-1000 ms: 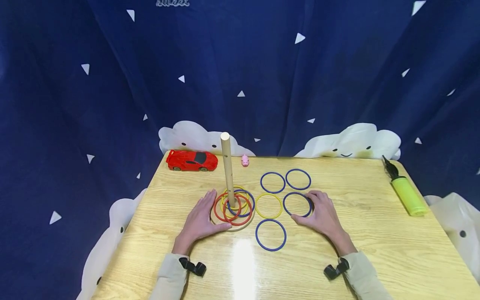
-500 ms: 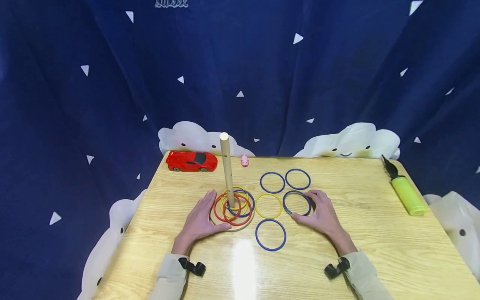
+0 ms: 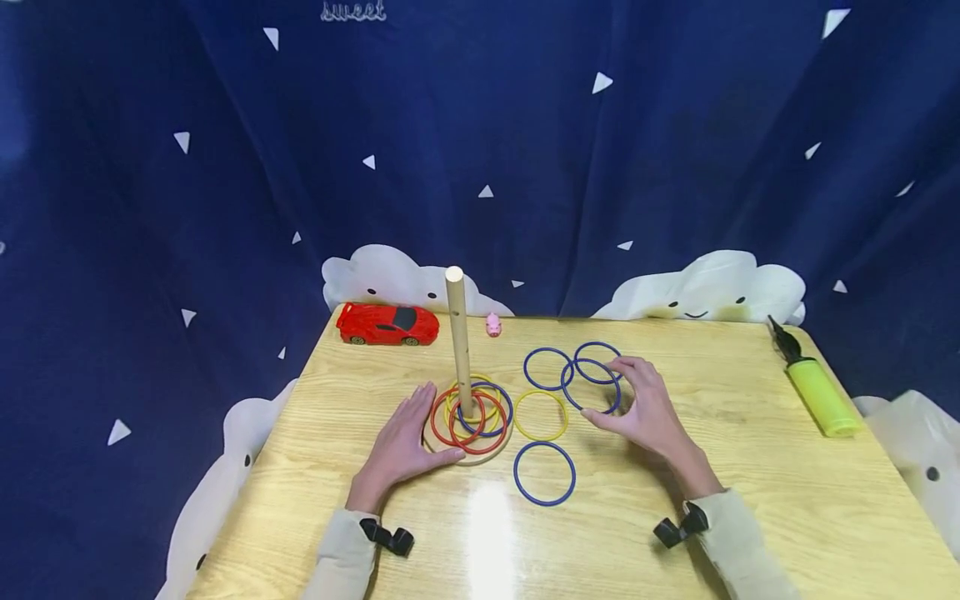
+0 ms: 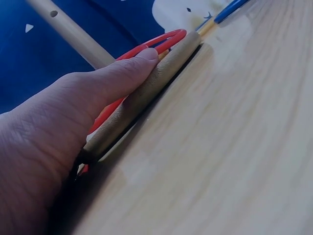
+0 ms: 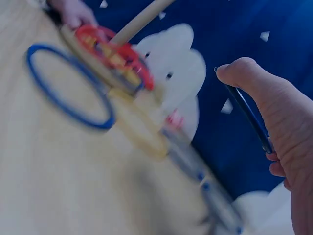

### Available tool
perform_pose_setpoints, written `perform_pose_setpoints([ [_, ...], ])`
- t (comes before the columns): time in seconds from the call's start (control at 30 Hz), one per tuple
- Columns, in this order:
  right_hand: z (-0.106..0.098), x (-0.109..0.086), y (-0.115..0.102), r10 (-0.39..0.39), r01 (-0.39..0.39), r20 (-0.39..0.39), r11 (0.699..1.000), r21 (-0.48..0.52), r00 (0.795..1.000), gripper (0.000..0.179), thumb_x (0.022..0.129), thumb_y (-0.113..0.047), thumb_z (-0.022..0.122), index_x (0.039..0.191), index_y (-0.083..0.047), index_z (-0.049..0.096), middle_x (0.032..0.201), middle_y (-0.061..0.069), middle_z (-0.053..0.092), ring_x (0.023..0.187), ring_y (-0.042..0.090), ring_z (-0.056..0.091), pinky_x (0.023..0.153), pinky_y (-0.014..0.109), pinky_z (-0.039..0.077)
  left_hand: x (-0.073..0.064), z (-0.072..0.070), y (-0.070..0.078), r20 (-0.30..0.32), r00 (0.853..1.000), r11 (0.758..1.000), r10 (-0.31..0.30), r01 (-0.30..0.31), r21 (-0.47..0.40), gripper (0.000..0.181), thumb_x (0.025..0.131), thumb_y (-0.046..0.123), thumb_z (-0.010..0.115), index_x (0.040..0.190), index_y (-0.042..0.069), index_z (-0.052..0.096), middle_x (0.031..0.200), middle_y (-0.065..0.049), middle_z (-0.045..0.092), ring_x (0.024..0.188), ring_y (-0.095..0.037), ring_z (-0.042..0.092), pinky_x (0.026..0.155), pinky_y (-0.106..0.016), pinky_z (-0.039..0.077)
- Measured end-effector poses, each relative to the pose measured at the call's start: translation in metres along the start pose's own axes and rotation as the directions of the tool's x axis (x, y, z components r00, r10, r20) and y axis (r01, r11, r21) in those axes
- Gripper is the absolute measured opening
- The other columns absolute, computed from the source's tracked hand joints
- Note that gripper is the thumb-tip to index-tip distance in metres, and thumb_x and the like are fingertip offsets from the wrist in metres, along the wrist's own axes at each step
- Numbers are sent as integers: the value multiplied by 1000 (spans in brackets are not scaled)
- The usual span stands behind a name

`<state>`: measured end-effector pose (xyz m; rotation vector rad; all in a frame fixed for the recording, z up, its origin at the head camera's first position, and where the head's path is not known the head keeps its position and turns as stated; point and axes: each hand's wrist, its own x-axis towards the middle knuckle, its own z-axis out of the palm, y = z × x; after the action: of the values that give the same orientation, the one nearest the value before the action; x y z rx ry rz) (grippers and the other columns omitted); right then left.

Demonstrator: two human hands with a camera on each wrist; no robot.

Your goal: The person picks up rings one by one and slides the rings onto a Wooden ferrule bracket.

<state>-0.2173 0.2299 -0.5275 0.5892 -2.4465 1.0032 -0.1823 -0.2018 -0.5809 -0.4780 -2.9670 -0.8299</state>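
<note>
In the head view, my right hand (image 3: 651, 410) pinches a thin blue ring (image 3: 564, 395) between thumb and fingers, tilted and raised off the table. The right wrist view shows this blue ring (image 5: 249, 117) nearly edge-on. My left hand (image 3: 401, 442) rests against the round wooden base (image 3: 468, 460) of a ring-toss stand, fingers along its left side. Its thumb lies on the rim of the base (image 4: 142, 93) in the left wrist view. Red, yellow and blue rings lie around the upright wooden post (image 3: 459, 342).
On the table lie a yellow ring (image 3: 541, 440), a nearer blue ring (image 3: 546, 505) and two farther blue rings, left (image 3: 548, 349) and right (image 3: 597, 342). A red toy car (image 3: 386, 325) and pink pig figure (image 3: 492, 325) stand behind. A yellow-green pump (image 3: 821, 396) lies far right.
My right hand has lifted the blue ring from the table, up and slightly left, so it overlaps the farther blue rings in the head view. The left hand stays at the base.
</note>
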Motion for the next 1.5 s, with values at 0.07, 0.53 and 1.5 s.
perform_pose_setpoints([
  [0.07, -7, 14, -11, -37, 37, 0, 999, 12, 999, 81, 59, -34, 98, 125, 1, 67, 129, 18, 61, 124, 40, 52, 103, 57, 39, -1, 0, 0, -6, 1000, 1000, 4, -4, 0, 131, 73, 87, 69, 168, 11, 20, 174, -3, 21, 161, -20, 15, 131, -42, 16],
  [0.53, -37, 112, -96, -315, 321, -66, 937, 135, 947, 81, 63, -40, 92, 127, 2, 68, 130, 16, 66, 122, 35, 55, 104, 44, 40, -2, 0, 1, -22, 1000, 1000, 7, -7, -2, 131, 72, 86, 71, 167, 10, 23, 173, -4, 23, 161, -21, 18, 131, -43, 18],
  [1.5, -19, 188, -179, -451, 445, -11, 876, 188, 893, 85, 60, -43, 98, 128, -1, 68, 131, 9, 64, 123, 24, 51, 105, 47, 43, 0, -2, 0, -3, 1000, 1000, -6, 6, 1, 132, 72, 88, 69, 167, 10, 22, 173, -4, 24, 161, -22, 17, 131, -44, 18],
])
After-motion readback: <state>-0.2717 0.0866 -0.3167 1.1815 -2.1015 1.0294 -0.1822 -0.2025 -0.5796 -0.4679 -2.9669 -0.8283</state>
